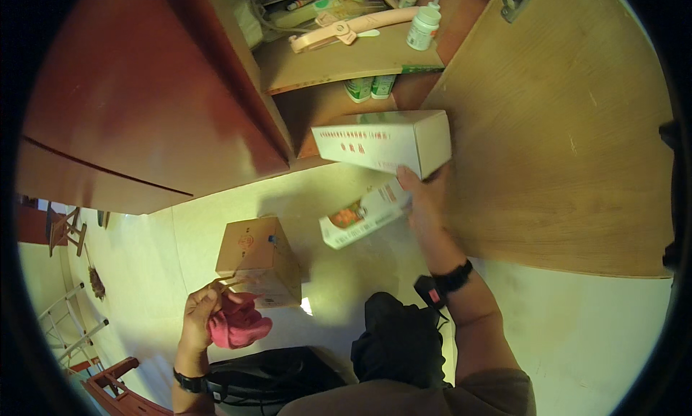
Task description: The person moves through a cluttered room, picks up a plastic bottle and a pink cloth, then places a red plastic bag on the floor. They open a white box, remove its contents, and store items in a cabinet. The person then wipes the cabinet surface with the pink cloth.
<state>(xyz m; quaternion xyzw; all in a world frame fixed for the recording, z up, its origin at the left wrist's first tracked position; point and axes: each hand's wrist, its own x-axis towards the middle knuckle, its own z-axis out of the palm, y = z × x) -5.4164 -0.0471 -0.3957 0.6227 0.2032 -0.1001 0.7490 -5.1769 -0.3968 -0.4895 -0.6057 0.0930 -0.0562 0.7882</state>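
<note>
My right hand (pixel 427 194) grips a long white cardboard box (pixel 373 145) with red writing, its thumb at the lower edge. A flatter white carton (pixel 367 213) with a food picture hangs below it, its end in the same hand. Both are in front of the open cabinet's lower compartment (pixel 303 110). At the lower left, my left hand (pixel 203 310) is closed around a crumpled pink cloth (pixel 240 324). Thin brass-coloured prongs (pixel 230 280) stick out from its fingertips; what they belong to is unclear.
A brown cardboard box (pixel 246 248) stands on the pale floor. The cabinet shelf (pixel 346 64) holds a white bottle (pixel 424 26) and a pink plastic strap-like item (pixel 351 29). Green-and-white containers (pixel 359 89) stand beneath. The wooden door (pixel 551 145) is swung open at right. A metal ladder (pixel 75 329) lies far left.
</note>
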